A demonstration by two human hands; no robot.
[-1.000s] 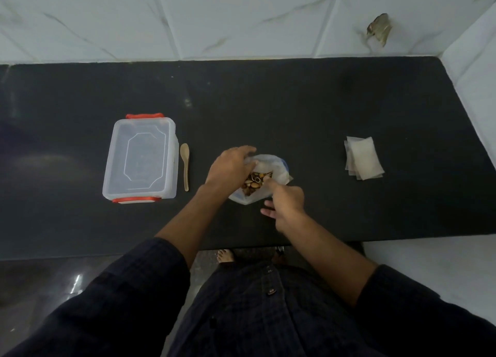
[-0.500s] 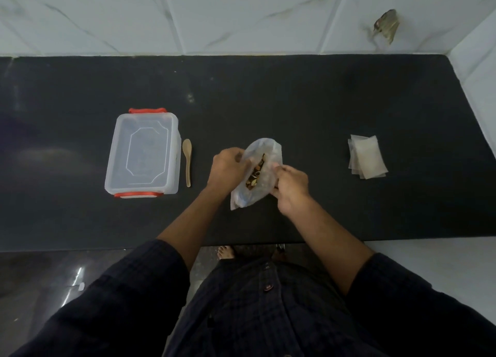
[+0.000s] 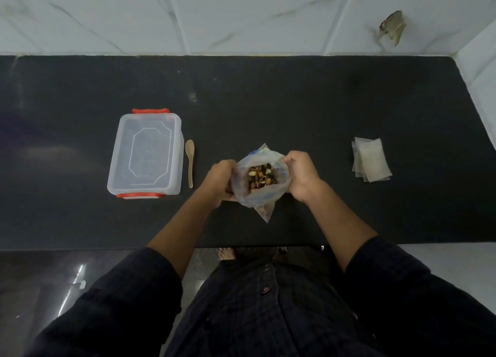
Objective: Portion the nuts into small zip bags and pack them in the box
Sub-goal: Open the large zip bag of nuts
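A clear plastic bag of mixed nuts (image 3: 261,195) stands upright on the black counter (image 3: 268,101), its mouth spread wide so the nuts (image 3: 261,176) show inside. My left hand (image 3: 220,182) grips the bag's left rim and my right hand (image 3: 302,174) grips the right rim. A clear plastic box (image 3: 146,155) with red clips sits lidded at the left. A small wooden spoon (image 3: 190,161) lies beside it. A stack of small zip bags (image 3: 370,159) lies at the right.
White marble-tiled wall runs behind the counter and along its right end. The counter's front edge is just below my wrists, with dark floor and a bare foot (image 3: 226,254) under it.
The bag went from lying slack to standing up. Both hands moved to its rim and pulled the mouth wide open, showing the nuts.
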